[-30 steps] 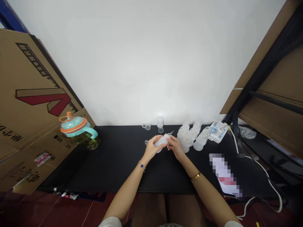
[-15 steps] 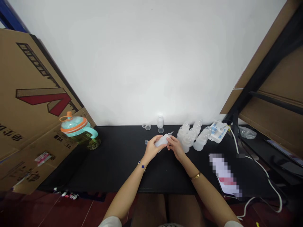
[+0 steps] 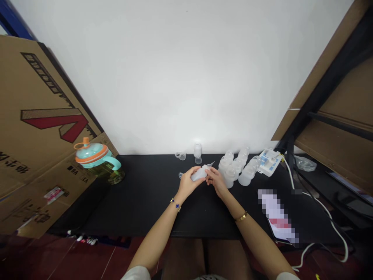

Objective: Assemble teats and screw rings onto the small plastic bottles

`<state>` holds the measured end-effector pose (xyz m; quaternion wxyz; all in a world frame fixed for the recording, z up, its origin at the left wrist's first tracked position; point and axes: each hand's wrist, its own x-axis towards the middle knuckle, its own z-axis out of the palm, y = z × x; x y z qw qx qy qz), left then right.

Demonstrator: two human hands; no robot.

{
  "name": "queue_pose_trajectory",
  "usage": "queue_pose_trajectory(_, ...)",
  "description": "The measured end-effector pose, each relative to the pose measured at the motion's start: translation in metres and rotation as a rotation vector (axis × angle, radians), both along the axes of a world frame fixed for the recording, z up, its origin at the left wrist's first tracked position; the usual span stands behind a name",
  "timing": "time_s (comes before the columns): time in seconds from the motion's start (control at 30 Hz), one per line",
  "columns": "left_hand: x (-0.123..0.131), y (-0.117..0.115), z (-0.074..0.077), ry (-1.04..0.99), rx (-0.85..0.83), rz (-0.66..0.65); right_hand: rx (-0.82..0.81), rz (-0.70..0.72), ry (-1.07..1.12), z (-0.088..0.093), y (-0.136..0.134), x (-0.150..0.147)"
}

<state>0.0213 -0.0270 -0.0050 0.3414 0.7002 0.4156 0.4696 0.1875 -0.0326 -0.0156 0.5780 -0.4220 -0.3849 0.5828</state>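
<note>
Left hand (image 3: pixel 186 184): closed narrow around the body of a translucent plastic bottle (image 3: pixel 199 174).

Right hand (image 3: pixel 217 182): narrowed, with the fingertips (image 3: pixel 210 175) placed against the neck end of the bottle; whether it is gripped there or only touched cannot be told.

Bottle position: held tilted between the two hands, above the bench (image 3: pixel 140 206), with a thin pointed tip angled up and away toward the right.

Things about the hands: a small clear cap (image 3: pixel 180 175) is lying on the bench just beside the left hand. A clear collar piece (image 3: pixel 180 156) and an upright bottle (image 3: pixel 197 149) are placed further forward. A cluster of frosted bottles (image 3: pixel 233 170) is standing just beside the right hand.

Rest: a water jug with a teal lid (image 3: pixel 98 154) is standing by a cardboard sheet (image 3: pixel 43 116). A white power strip (image 3: pixel 268 162) and a pixelated paper (image 3: pixel 276 216) lie to the right.

Risk: the smooth bottle could be dropped if the grip is eased. The cluster could be toppled by a knock from the right hand, and the loose cap could be nudged out of place by the left.
</note>
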Motion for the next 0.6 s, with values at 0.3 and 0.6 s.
queue_pose_trajectory(0.3, -0.0004, -0.0001, -0.0015, 0.125, 0.087, 0.055, 0.004, -0.004, -0.006, -0.0042, 0.0018, 0.0006)
queue_pose_trajectory(0.6, -0.0006, 0.0, -0.0034, 0.106, 0.094, 0.061, -0.028, -0.017, -0.011, -0.0039, 0.002, -0.0003)
